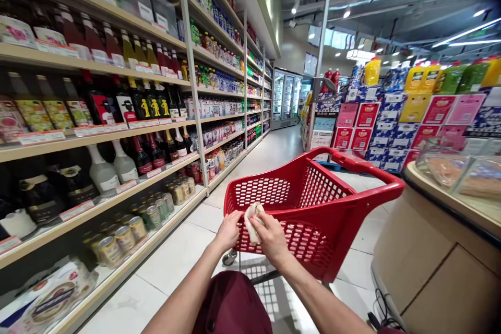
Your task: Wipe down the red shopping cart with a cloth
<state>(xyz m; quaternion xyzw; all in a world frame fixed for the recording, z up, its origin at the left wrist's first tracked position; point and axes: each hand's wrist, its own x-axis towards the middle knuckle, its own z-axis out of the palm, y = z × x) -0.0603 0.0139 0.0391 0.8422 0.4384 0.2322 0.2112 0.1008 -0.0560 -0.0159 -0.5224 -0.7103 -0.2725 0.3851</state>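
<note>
A red plastic shopping cart (pixel 332 203) stands in the aisle right in front of me, its basket showing nothing inside. My right hand (pixel 272 237) is closed on a crumpled whitish cloth (pixel 252 219) and presses it against the cart's near wall. My left hand (pixel 228 229) rests with curled fingers on the same wall, touching the cloth's left edge.
Long shelves (pixel 117 130) of bottles, cans and jars run along the left. A rounded wooden counter (pixel 442 255) with clear food boxes stands close on the right. Stacked cartons and juice jugs (pixel 410 115) rise behind the cart. Glass-door fridges (pixel 287 96) close the aisle's far end.
</note>
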